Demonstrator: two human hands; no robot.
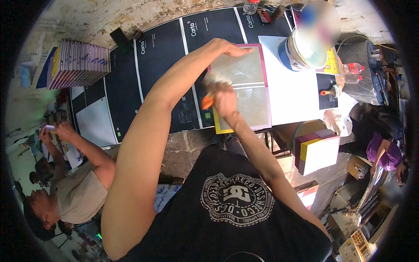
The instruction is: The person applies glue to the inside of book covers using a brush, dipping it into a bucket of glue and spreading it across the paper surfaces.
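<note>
On the table in front of me lies a flat cover sheet [251, 107] with grey panels, pink-purple edges and a yellow corner. A pale strip crosses it between the two panels. My left hand [231, 47] rests at its far edge, fingers stretched out. Over the sheet's left side my right hand [225, 101] is closed around a wide paintbrush [207, 101] with an orange handle. The pale bristles and that hand are smeared by motion. White paper [290, 98] lies right of the sheet.
An open blue-and-white bucket [287, 56] stands at the far right, near another brush [330, 92] and plastic bottles [352, 68]. A stack of books [80, 65] is at far left. Cover boards [321, 153] are piled at right. Co-workers are on both sides.
</note>
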